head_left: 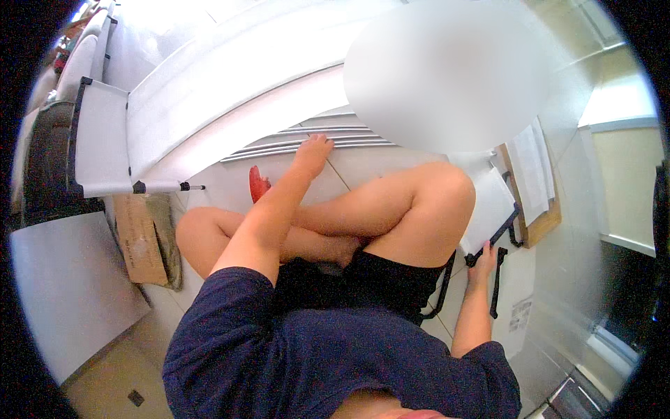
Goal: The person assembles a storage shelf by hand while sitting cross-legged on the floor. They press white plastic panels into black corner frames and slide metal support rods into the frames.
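Note:
My left hand [315, 151] reaches forward past my crossed legs, its fingers curled down at several silvery metal tubes [262, 149] lying side by side on the floor. Its fingertips are partly hidden, and it appears to grip one tube. At my right side, my right hand [481, 264] has its fingers closed at the black corner piece of a white panel [488, 209]. A curved black bar [498, 283] stands just beside that hand. Close to my left forearm lies a small red object [259, 183] whose kind I cannot make out.
A long white panel frame [230, 112] with black corner fittings stretches across the front and left. Flattened cardboard [139, 237] and a grey sheet [73, 279] lie to the left. White sheets [534, 171] rest on a wooden board [544, 227] at right. A blurred patch hides the upper right.

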`<action>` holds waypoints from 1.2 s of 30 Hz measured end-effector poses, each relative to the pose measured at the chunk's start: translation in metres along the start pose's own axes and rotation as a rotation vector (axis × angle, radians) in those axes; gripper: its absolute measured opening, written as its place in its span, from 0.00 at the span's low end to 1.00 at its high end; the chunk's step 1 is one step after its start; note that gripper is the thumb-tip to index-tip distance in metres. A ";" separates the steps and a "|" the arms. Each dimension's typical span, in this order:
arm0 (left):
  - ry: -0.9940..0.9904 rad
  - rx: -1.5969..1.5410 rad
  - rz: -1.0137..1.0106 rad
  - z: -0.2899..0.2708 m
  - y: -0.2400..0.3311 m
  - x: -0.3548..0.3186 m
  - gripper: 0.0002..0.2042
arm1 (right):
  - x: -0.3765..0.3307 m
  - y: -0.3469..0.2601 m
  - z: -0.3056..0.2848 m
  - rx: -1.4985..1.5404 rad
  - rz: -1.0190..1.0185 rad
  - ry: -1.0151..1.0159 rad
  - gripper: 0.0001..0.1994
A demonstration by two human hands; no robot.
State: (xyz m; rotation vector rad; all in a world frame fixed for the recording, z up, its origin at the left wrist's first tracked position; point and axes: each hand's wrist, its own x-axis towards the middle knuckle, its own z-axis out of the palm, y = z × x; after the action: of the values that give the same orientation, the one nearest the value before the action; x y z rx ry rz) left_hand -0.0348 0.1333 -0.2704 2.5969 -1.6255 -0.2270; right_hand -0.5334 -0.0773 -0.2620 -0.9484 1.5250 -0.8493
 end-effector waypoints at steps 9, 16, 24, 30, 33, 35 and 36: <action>-0.131 -0.004 -0.015 -0.013 0.002 -0.001 0.08 | 0.030 0.016 -0.016 -1.138 -0.460 0.402 0.21; 0.104 -0.463 0.125 -0.084 0.031 -0.031 0.06 | -0.094 -0.177 0.128 -0.213 -1.116 -0.216 0.15; 0.227 -0.557 0.106 -0.198 0.053 -0.102 0.07 | -0.234 -0.226 0.258 -0.970 -1.626 -1.045 0.22; 0.458 -0.323 0.111 -0.287 0.000 -0.153 0.21 | -0.231 -0.243 0.265 -0.753 -1.421 -1.112 0.12; 0.778 -0.006 -0.055 -0.368 -0.082 -0.175 0.18 | -0.200 -0.271 0.273 -0.550 -1.258 -1.006 0.09; 0.832 0.245 -0.192 -0.409 -0.155 -0.178 0.18 | -0.179 -0.289 0.286 -0.508 -1.171 -0.928 0.09; 0.900 0.353 -0.200 -0.421 -0.194 -0.180 0.18 | -0.182 -0.298 0.298 -0.533 -1.173 -0.849 0.10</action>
State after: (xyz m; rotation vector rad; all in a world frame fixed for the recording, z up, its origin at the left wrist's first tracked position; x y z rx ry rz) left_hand 0.1280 0.3718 0.1340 2.4487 -1.1234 1.1357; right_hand -0.1862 -0.0462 0.0374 -2.3203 0.3252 -0.6154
